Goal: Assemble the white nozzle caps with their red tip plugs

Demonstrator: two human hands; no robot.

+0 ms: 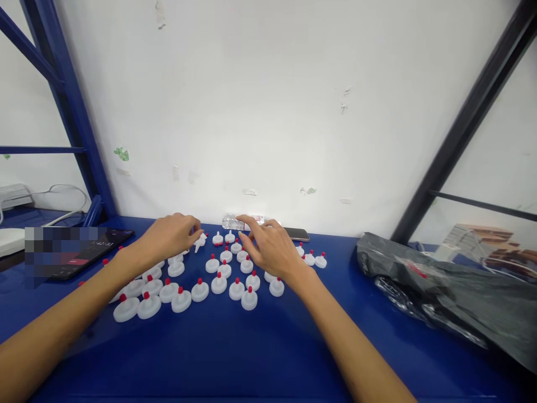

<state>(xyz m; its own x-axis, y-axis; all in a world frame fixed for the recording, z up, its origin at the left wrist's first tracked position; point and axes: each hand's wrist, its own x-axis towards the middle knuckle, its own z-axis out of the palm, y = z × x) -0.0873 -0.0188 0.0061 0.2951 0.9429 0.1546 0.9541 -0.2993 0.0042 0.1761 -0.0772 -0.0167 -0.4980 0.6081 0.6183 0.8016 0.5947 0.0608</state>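
Many white nozzle caps with red tips [181, 300] stand in loose rows on the blue table. At the left rear, my left hand [176, 235] curls with its fingertips drawn together. Right by those fingertips are white nozzle pieces [200, 242], one with its stem pointing down; whether the fingers grip one is hidden. My right hand [271, 244] hovers over the right part of the group, fingers spread and thumb apart, with nothing visible between them. Near its thumb are two caps at the back, one a white nozzle cap [230, 237] standing upright.
A clear plastic bottle [232, 221] lies against the wall, beside a phone [297, 234]. At left lies a larger phone [92, 254] with a lit screen. A grey plastic bag [444, 285] covers the right side. Blue table surface [201, 358] extends in front.
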